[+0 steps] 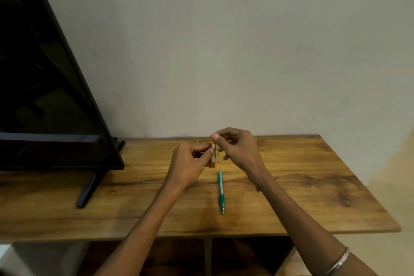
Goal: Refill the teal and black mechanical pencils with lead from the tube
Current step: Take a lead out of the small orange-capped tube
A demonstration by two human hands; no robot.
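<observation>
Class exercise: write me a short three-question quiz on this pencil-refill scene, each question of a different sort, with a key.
1. True or false: the teal pencil lies on the wooden table, untouched.
2. Which hands hold the orange lead tube? A. left only B. right only C. both
3. Fill in: the dark screen stands to the person's ____.

Key: 1 true. 2 C: left hand grips it lower down, right hand pinches its top. 3 left.

The single head-worn wide-angle camera is looking forward and down from above the wooden table [291, 186], facing the wall [224, 51], with both forearms reaching in from the bottom edge toward frame centre.
</observation>
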